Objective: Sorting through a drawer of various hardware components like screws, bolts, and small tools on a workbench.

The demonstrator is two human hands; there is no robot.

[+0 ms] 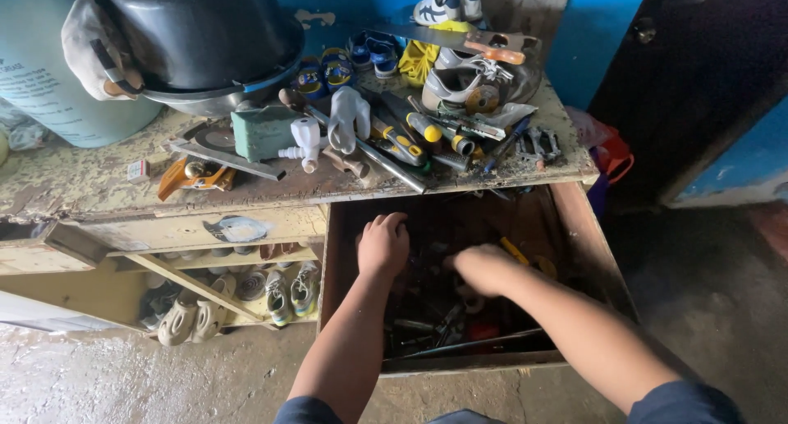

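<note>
Below the workbench top: open wooden drawer, full of dark tools.
Left hand: I see it curled, knuckles up, deep in the drawer's left half; grip cannot be told.
Right hand: fingers buried among the tools, just right of the left hand; hold unclear.
Step, as I judge: rummaging.
Next move: a clear grasp on one item.

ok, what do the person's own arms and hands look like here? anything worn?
Both hands are bare: left hand and right hand show no gloves, rings, watch or bands. The forearms are bare as well. Dark blue short sleeves show only at the bottom edge of the view, on both upper arms.
</note>
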